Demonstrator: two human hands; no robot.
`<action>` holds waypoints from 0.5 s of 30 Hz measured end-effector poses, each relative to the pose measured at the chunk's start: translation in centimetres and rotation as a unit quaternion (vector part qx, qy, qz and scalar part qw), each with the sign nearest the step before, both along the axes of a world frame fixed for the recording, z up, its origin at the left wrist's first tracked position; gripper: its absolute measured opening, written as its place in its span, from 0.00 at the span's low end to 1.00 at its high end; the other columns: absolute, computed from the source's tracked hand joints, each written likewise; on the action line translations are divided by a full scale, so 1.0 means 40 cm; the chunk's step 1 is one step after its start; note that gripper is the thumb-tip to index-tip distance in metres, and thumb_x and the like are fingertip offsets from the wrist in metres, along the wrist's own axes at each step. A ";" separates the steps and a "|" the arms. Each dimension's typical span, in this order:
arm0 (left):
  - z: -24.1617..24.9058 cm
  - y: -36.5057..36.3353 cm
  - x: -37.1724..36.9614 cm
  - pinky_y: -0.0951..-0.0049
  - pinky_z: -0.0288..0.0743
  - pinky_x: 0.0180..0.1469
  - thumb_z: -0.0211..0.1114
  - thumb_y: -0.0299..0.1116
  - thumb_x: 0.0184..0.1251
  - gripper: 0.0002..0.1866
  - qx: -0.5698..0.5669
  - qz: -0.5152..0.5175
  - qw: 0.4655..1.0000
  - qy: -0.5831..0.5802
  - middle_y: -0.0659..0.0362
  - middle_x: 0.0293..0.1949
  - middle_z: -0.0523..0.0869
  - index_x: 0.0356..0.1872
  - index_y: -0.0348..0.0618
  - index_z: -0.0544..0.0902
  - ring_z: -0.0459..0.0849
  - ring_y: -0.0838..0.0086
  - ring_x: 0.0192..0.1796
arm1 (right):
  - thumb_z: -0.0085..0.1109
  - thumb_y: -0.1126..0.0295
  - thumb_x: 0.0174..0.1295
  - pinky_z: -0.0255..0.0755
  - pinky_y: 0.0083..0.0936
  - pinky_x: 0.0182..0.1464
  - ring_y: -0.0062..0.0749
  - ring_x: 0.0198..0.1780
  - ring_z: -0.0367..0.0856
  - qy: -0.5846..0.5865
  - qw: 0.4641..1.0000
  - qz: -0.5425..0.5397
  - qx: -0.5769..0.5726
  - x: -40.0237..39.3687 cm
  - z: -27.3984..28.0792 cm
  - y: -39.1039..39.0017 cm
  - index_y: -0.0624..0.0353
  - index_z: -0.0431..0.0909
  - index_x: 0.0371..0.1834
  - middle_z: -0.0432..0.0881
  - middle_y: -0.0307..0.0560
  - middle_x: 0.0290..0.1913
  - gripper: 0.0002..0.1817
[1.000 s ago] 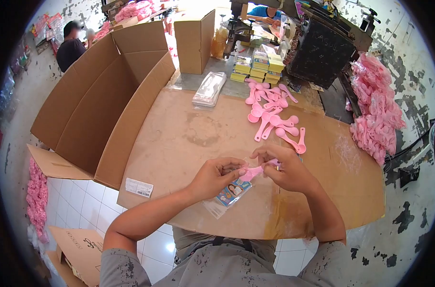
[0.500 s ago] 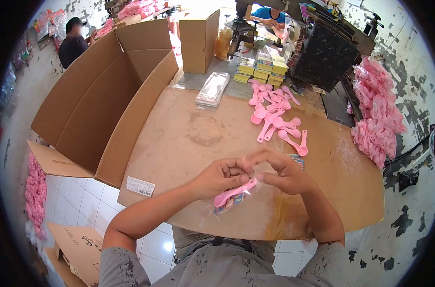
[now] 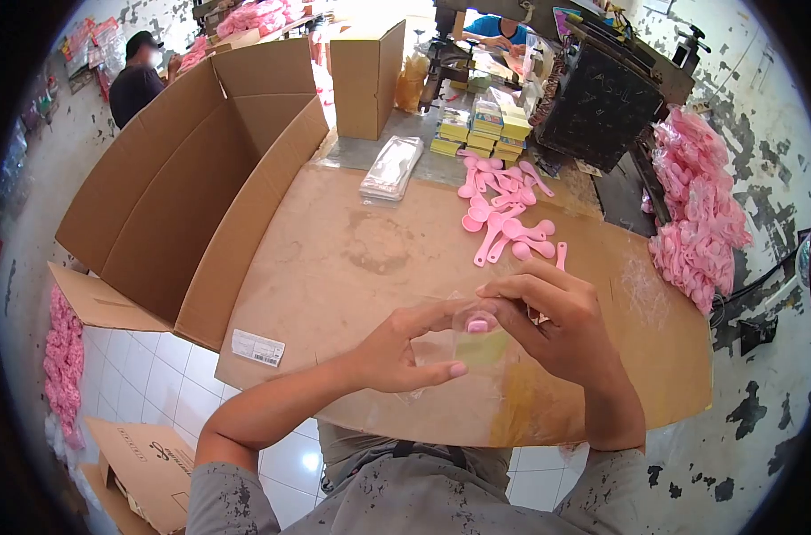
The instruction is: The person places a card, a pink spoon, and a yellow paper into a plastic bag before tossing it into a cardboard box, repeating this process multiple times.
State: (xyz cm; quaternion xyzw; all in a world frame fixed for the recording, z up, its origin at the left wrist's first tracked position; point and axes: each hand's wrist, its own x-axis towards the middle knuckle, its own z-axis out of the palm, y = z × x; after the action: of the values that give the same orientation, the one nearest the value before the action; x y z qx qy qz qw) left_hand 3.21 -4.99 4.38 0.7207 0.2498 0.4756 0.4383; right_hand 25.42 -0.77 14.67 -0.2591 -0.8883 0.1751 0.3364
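A clear plastic bag (image 3: 482, 349) is between my hands above the cardboard-covered table (image 3: 334, 294). Inside it show a pale yellow-green card and the end of a pink spoon (image 3: 479, 326). My right hand (image 3: 557, 323) pinches the bag's upper right edge, its fingers bent. At the bag's left side, my left hand (image 3: 404, 352) has thumb and index finger stretched wide apart; the index tip reaches the top edge and the thumb lies near the lower left corner. Loose pink spoons (image 3: 504, 209) are piled beyond my right hand.
Flat clear bags (image 3: 392, 169) lie stacked near stacks of cards (image 3: 481, 129). A large open carton (image 3: 191, 196) stands left, with a smaller box (image 3: 367, 80) at the back. Bagged pink items (image 3: 700, 209) hang on the right. Two people sit farther back.
The bag has turned, so the spoon no longer points down to the left and the card's pale side shows. My left thumb and index finger have spread; my right hand has moved slightly right.
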 end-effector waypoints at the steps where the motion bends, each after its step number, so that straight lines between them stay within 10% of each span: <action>1: 0.009 -0.008 0.011 0.70 0.82 0.63 0.69 0.29 0.76 0.27 -0.029 0.017 0.999 -0.003 0.52 0.61 0.87 0.73 0.37 0.74 0.86 0.69 0.66 | 0.70 0.75 0.64 0.75 0.33 0.39 0.39 0.37 0.82 -0.001 1.000 -0.009 0.001 -0.003 0.003 -0.003 0.59 0.87 0.44 0.84 0.45 0.36 0.07; 7: 0.001 0.005 0.030 0.76 0.86 0.54 0.63 0.24 0.80 0.21 -0.054 0.050 0.996 -0.046 0.54 0.54 0.91 0.71 0.38 0.77 0.91 0.73 0.56 | 0.70 0.76 0.64 0.74 0.32 0.37 0.38 0.36 0.82 -0.021 0.999 -0.023 -0.030 -0.009 -0.009 0.012 0.60 0.87 0.45 0.84 0.45 0.36 0.08; 15: -0.006 0.001 0.016 0.79 0.82 0.44 0.63 0.22 0.80 0.20 -0.130 0.098 0.985 -0.053 0.57 0.42 0.92 0.68 0.32 0.77 0.89 0.83 0.45 | 0.73 0.74 0.55 0.70 0.36 0.54 0.36 0.51 0.82 -0.030 0.959 -0.052 0.277 -0.040 -0.074 0.034 0.56 0.84 0.44 0.82 0.41 0.46 0.13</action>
State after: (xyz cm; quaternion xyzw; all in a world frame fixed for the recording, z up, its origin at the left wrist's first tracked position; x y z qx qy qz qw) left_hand 3.87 -4.93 4.14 0.6040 0.3551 0.5169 0.4919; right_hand 23.81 0.60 11.72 -0.2064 -0.8970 -0.1030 0.3771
